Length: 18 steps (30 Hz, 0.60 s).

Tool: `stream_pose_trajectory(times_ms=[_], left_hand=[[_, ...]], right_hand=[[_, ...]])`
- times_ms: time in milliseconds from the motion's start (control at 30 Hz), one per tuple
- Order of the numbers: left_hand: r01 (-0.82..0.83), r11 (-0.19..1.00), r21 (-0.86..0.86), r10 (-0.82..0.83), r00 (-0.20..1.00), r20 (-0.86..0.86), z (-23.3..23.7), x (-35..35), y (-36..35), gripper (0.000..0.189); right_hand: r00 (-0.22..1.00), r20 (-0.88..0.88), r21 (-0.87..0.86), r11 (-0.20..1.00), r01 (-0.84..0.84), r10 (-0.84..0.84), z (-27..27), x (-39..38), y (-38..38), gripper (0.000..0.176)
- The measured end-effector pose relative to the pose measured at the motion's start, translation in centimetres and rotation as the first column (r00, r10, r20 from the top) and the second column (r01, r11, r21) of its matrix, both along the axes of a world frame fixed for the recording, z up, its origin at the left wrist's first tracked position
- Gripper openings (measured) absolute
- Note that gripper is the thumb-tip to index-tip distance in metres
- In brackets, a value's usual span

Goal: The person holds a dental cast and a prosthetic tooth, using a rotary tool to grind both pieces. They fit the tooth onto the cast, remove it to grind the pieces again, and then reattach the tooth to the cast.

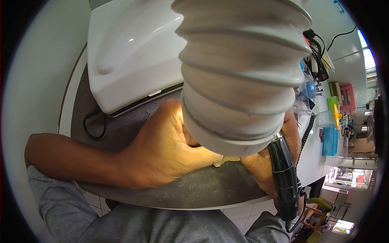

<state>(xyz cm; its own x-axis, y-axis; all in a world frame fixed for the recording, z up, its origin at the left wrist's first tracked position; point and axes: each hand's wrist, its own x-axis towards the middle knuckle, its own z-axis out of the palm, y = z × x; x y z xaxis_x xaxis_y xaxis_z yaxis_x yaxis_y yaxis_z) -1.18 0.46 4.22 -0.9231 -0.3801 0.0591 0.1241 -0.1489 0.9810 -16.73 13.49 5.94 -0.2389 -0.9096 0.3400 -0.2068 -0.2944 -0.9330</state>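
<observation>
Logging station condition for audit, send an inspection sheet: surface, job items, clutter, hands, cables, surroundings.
Surface: brown worktop, pale specks.
Job items: black handpiece in right hand; yellowish piece at left hand, partly hidden by ribbed hose.
Clutter: white unit upper left; blue basket right.
Hands: right grips handpiece; left fingertips mostly hidden.
Cables: black cable looped by unit; coiled cord beside handpiece.
Surroundings: pale wall left, bright window far right.
</observation>
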Motion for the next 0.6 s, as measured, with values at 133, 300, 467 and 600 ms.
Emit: stream_pose_trajectory(times_ms=[133,300,467,600], left_hand=[[-0.034,0.999,-0.023,0.034,0.999,0.009,-0.02,-0.08,0.38,0.016],[-0.059,0.986,-0.155,0.054,0.998,-0.034,-0.46,-0.04,0.21,0.018],[-0.044,0.997,-0.062,0.043,0.999,-0.024,-0.35,0.10,0.18,0.017],[-0.033,0.998,0.046,0.036,0.998,-0.053,-0.71,-0.08,0.28,0.015]], right_hand=[[0.996,-0.087,0.010,1.000,-0.007,0.007,0.42,-0.17,0.06,0.044],[0.997,-0.078,0.032,0.999,0.006,-0.004,0.40,-0.24,0.00,0.044],[1.000,-0.020,0.051,0.999,0.006,-0.005,0.12,-0.38,0.10,0.043],[0.993,-0.115,0.026,0.999,0.024,-0.021,0.07,-0.63,0.14,0.043]])
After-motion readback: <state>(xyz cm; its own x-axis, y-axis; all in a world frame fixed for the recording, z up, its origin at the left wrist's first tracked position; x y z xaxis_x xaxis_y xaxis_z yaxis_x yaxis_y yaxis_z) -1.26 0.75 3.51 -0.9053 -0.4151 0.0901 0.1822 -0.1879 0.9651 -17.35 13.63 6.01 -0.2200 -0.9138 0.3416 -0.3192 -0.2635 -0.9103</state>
